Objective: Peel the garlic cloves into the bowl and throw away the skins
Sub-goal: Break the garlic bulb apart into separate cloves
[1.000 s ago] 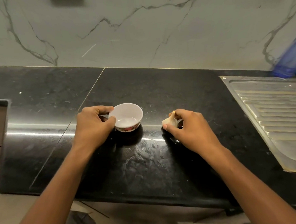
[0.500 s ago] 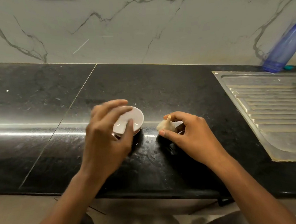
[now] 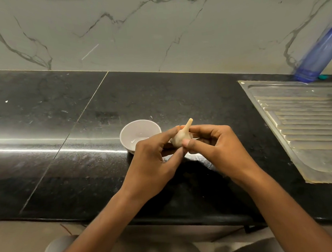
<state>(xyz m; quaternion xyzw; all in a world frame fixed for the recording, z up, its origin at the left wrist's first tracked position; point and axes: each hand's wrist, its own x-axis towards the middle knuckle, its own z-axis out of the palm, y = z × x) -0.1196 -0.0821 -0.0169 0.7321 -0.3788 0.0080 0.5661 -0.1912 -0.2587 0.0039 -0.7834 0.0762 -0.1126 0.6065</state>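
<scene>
A whole garlic bulb (image 3: pixel 181 137) with its pale stem pointing up is held between both hands just above the black countertop (image 3: pixel 68 167). My left hand (image 3: pixel 155 162) pinches its left side with fingertips and thumb. My right hand (image 3: pixel 216 148) grips its right side, thumb pressed on the front. A small white bowl (image 3: pixel 137 134) stands on the counter just left of the bulb, and nothing shows inside it. My left hand covers the bowl's near right rim.
A steel sink drainboard (image 3: pixel 302 124) fills the right side of the counter. A blue plastic bottle (image 3: pixel 317 54) leans against the marble wall at the back right. The counter's front edge runs below my forearms.
My left hand has let go of the bowl and moved right onto the garlic bulb. My right hand has lifted the bulb off the counter. The bowl now stands alone.
</scene>
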